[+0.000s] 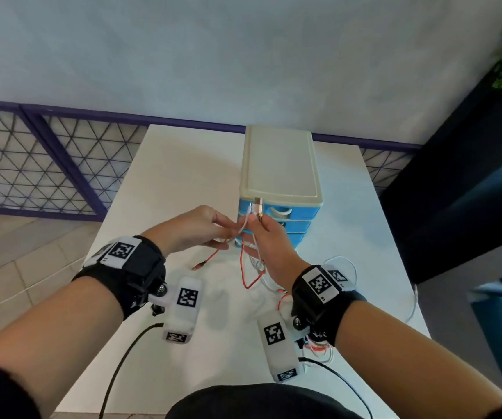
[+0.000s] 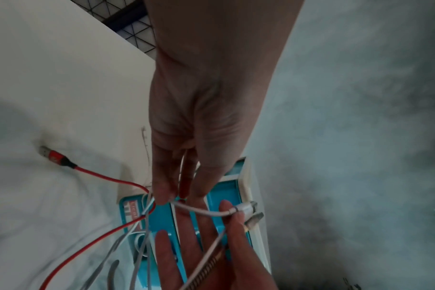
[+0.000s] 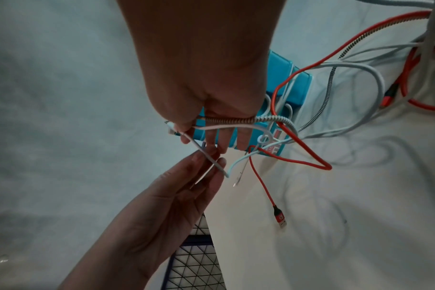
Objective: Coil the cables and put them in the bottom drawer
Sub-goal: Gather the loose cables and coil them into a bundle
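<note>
A small drawer unit (image 1: 280, 164) with a cream top and blue drawer fronts (image 1: 286, 225) stands mid-table. In front of it my right hand (image 1: 251, 228) is raised, thumb and index finger pinching the plug ends of a white cable (image 1: 243, 226) and a braided cable (image 3: 236, 119) with a gold plug (image 1: 258, 207). My left hand (image 1: 225, 231) pinches the same white cable (image 2: 201, 212) a little lower. A red cable (image 1: 213, 257) tangles with them and trails to the table, its USB plug (image 2: 50, 155) lying to the left.
Loose white and red cable loops (image 1: 262, 279) lie on the white table (image 1: 168, 176) under my right wrist; one white loop (image 1: 349, 267) reaches the right edge. A mesh fence (image 1: 32, 164) stands left, a dark cabinet (image 1: 455, 192) right.
</note>
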Action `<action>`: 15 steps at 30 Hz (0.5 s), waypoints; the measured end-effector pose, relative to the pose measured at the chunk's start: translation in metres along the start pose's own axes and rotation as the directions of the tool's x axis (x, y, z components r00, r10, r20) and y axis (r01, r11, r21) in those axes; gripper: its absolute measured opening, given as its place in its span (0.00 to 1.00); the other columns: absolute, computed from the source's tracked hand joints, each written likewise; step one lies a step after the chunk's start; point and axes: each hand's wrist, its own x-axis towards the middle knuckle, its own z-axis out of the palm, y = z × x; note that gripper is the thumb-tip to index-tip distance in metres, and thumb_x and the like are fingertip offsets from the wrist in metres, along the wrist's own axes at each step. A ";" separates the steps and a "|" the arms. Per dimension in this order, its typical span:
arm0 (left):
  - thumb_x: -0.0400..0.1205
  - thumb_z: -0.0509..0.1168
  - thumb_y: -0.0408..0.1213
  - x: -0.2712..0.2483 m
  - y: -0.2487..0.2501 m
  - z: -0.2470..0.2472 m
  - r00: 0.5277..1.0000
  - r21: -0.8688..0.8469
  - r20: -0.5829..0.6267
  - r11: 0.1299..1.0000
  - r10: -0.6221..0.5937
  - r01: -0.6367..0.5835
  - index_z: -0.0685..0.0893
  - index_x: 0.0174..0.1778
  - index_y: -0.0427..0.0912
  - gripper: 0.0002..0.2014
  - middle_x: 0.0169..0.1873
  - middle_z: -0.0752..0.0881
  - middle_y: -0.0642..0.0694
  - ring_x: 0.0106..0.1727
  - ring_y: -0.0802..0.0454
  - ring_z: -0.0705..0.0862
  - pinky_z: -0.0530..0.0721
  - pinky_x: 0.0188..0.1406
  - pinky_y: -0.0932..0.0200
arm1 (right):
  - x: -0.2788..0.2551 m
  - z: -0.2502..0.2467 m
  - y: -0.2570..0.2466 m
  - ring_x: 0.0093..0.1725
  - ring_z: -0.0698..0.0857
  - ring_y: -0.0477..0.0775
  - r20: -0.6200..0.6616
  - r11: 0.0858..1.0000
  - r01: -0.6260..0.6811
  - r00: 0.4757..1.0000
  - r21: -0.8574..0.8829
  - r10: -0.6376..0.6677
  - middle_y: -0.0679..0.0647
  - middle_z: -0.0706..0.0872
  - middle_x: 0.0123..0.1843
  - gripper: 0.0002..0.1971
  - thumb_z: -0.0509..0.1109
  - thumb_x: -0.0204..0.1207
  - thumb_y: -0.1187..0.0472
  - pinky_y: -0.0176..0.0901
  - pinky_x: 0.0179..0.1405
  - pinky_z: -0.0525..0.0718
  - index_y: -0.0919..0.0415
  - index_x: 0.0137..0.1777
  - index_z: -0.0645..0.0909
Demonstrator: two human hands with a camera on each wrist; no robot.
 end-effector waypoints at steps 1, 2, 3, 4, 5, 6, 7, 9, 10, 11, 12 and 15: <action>0.79 0.67 0.29 0.004 -0.004 -0.002 0.999 0.015 -0.033 1.000 -0.006 0.006 0.90 0.49 0.38 0.07 0.46 0.90 0.44 0.46 0.55 0.87 0.89 0.49 0.60 | 0.000 0.000 -0.001 0.58 0.85 0.53 0.013 1.000 0.004 1.000 0.012 -0.004 0.59 0.87 0.60 0.12 0.54 0.87 0.55 0.44 0.56 0.81 0.58 0.51 0.78; 0.79 0.66 0.27 0.009 -0.010 -0.005 0.996 0.037 -0.086 0.999 0.000 0.004 0.89 0.48 0.37 0.08 0.44 0.89 0.43 0.44 0.53 0.86 0.88 0.44 0.62 | 0.000 0.000 -0.003 0.55 0.86 0.53 0.020 1.000 0.012 1.000 0.020 -0.013 0.59 0.86 0.60 0.12 0.52 0.88 0.57 0.40 0.52 0.81 0.59 0.49 0.76; 0.79 0.64 0.25 0.015 -0.019 -0.007 0.987 0.106 -0.159 0.994 0.027 -0.011 0.87 0.46 0.36 0.07 0.42 0.86 0.42 0.42 0.50 0.85 0.87 0.39 0.66 | -0.001 -0.001 -0.004 0.51 0.86 0.54 0.021 1.000 0.023 0.999 0.020 -0.024 0.61 0.87 0.59 0.12 0.51 0.88 0.58 0.37 0.46 0.82 0.58 0.47 0.74; 0.77 0.63 0.23 0.021 -0.031 -0.008 0.972 0.215 -0.225 0.976 0.074 -0.025 0.85 0.45 0.37 0.08 0.42 0.83 0.42 0.42 0.46 0.83 0.84 0.36 0.68 | 0.000 -0.002 -0.004 0.47 0.87 0.55 0.020 0.999 0.032 0.999 0.021 -0.032 0.63 0.87 0.57 0.13 0.51 0.88 0.58 0.36 0.41 0.82 0.58 0.45 0.72; 0.76 0.63 0.22 0.028 -0.045 -0.009 0.964 0.358 -0.246 0.934 0.097 -0.003 0.83 0.47 0.37 0.09 0.44 0.80 0.41 0.46 0.42 0.83 0.82 0.38 0.68 | 0.000 -0.003 -0.003 0.44 0.88 0.57 0.027 0.999 0.028 0.999 0.023 -0.029 0.64 0.87 0.54 0.13 0.50 0.88 0.58 0.38 0.39 0.81 0.58 0.43 0.71; 0.76 0.64 0.25 0.034 -0.062 -0.009 0.969 0.490 -0.236 0.870 0.073 0.054 0.82 0.53 0.38 0.11 0.49 0.80 0.39 0.52 0.38 0.82 0.81 0.45 0.62 | -0.001 -0.004 -0.004 0.43 0.88 0.60 0.039 1.000 0.011 0.999 0.027 -0.012 0.64 0.88 0.51 0.13 0.50 0.89 0.58 0.41 0.39 0.80 0.58 0.43 0.69; 0.75 0.66 0.32 0.036 -0.079 -0.007 0.977 0.607 -0.214 0.784 0.003 0.131 0.79 0.60 0.39 0.17 0.55 0.79 0.38 0.58 0.35 0.80 0.79 0.54 0.55 | -0.002 -0.005 -0.004 0.43 0.88 0.62 0.057 0.999 -0.010 0.998 0.035 0.008 0.65 0.88 0.49 0.13 0.49 0.89 0.58 0.44 0.41 0.81 0.58 0.43 0.67; 0.73 0.63 0.48 0.042 -0.117 -0.005 0.983 0.746 -0.167 0.642 -0.072 0.174 0.76 0.64 0.47 0.23 0.57 0.77 0.40 0.62 0.34 0.77 0.77 0.60 0.46 | -0.004 -0.008 -0.004 0.41 0.88 0.63 0.088 1.000 -0.003 0.996 0.030 0.001 0.65 0.88 0.42 0.12 0.48 0.88 0.58 0.48 0.44 0.82 0.60 0.45 0.66; 0.71 0.59 0.52 0.044 -0.133 -0.003 0.986 0.767 -0.159 0.622 -0.056 0.159 0.78 0.60 0.50 0.22 0.54 0.78 0.42 0.61 0.36 0.77 0.78 0.58 0.45 | -0.006 -0.010 -0.004 0.40 0.88 0.62 0.087 1.000 0.018 0.996 0.003 -0.018 0.64 0.87 0.38 0.11 0.48 0.88 0.58 0.51 0.47 0.84 0.61 0.46 0.66; 0.70 0.58 0.52 0.045 -0.143 -0.001 0.986 0.759 -0.165 0.635 -0.022 0.141 0.80 0.54 0.51 0.19 0.50 0.78 0.44 0.59 0.38 0.77 0.79 0.56 0.44 | -0.007 -0.011 -0.004 0.37 0.87 0.59 0.077 0.999 0.042 0.996 -0.026 -0.040 0.61 0.85 0.34 0.11 0.48 0.89 0.58 0.55 0.49 0.86 0.62 0.48 0.67; 0.72 0.59 0.49 0.045 -0.149 0.001 0.984 0.736 -0.177 0.668 0.027 0.114 0.82 0.49 0.50 0.14 0.47 0.80 0.45 0.56 0.39 0.79 0.80 0.53 0.45 | -0.007 -0.012 -0.004 0.32 0.85 0.55 0.059 0.997 0.059 0.997 -0.039 -0.057 0.58 0.81 0.30 0.11 0.49 0.89 0.58 0.56 0.48 0.87 0.62 0.48 0.68; 0.78 0.64 0.35 0.027 -0.131 0.006 0.968 0.641 -0.194 0.768 0.157 0.004 0.84 0.42 0.47 0.04 0.38 0.84 0.43 0.45 0.40 0.83 0.80 0.46 0.49 | -0.002 -0.018 0.000 0.18 0.72 0.44 -0.021 0.991 0.090 0.996 -0.099 -0.092 0.51 0.69 0.23 0.12 0.51 0.87 0.61 0.52 0.28 0.84 0.59 0.43 0.71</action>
